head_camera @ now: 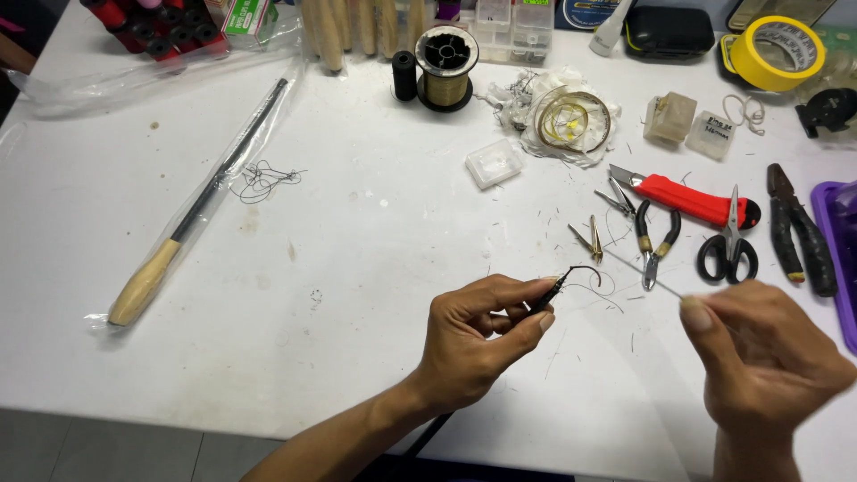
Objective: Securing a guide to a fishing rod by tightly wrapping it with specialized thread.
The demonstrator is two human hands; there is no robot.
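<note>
Hook pinched over the white table

The hook sits in the left hand's thumb-and-forefinger pinch, palm turned inward. Right of the hook, the right hand, blurred, pinches a thin line drawn taut. Beyond the hook lie pliers and scissors.

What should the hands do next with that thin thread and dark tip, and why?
Probably pull the thread snug with the right hand. It runs from the right fingertips to the dark tip pinched in the left hand, and a loose loop curls off the tip, so the winding looks not yet tight.
</note>
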